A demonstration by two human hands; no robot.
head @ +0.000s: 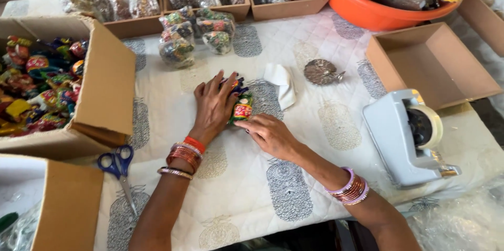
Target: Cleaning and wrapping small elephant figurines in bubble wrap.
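Observation:
A small colourful painted figurine point(242, 108) lies on the printed white cloth point(325, 125) at the middle. My left hand point(212, 107) lies flat over its left side, fingers spread. My right hand point(270, 134) presses against its lower right side, fingers curled on it. A scrap of white paper point(282, 84) sits just right of the figurine, and a round silver metal piece point(321, 71) lies beyond that. Several wrapped figurines in clear plastic point(191, 33) stand behind my hands.
A grey tape dispenser point(404, 135) stands at the right, blue-handled scissors point(119, 167) at the left. An open box of colourful figurines point(42, 83) is far left, an empty cardboard tray point(436, 65) right, an orange tub point(378, 12) and trays of wrapped items at the back.

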